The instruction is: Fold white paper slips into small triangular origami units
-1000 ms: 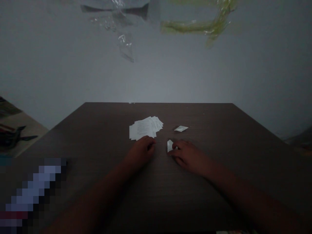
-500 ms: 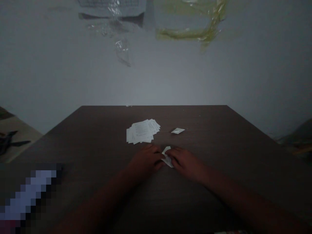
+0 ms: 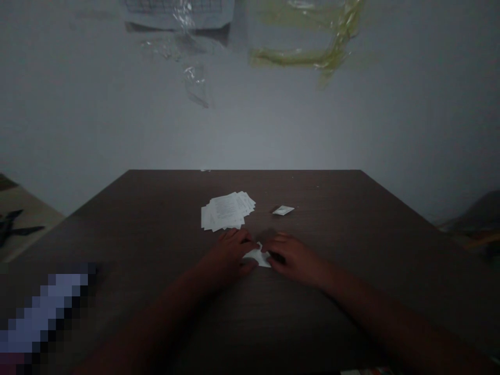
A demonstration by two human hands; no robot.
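A small white piece of paper [image 3: 258, 255] lies on the dark table between my two hands, partly covered by the fingers. My left hand [image 3: 234, 255] has its thumb and fingers closed on the left part of the paper. At the paper's right side, the fingers and thumb of my right hand [image 3: 291, 258] pinch its edge. Just beyond my left hand rests a spread pile of white printed paper sheets [image 3: 228, 208]. A small folded paper [image 3: 283, 210] sits apart, beyond my right hand.
The brown table [image 3: 164, 198] reaches back to a grey wall [image 3: 250, 125] with tape and clear plastic stuck on it. A pixelated, blurred-out object [image 3: 47, 312] is at the lower left. Black items [image 3: 15, 226] lie off the table's left side.
The paper between my hands has turned and now lies wider and flatter, shifted slightly left. My fingers have changed their places on it. The pile and the folded paper have stayed put.
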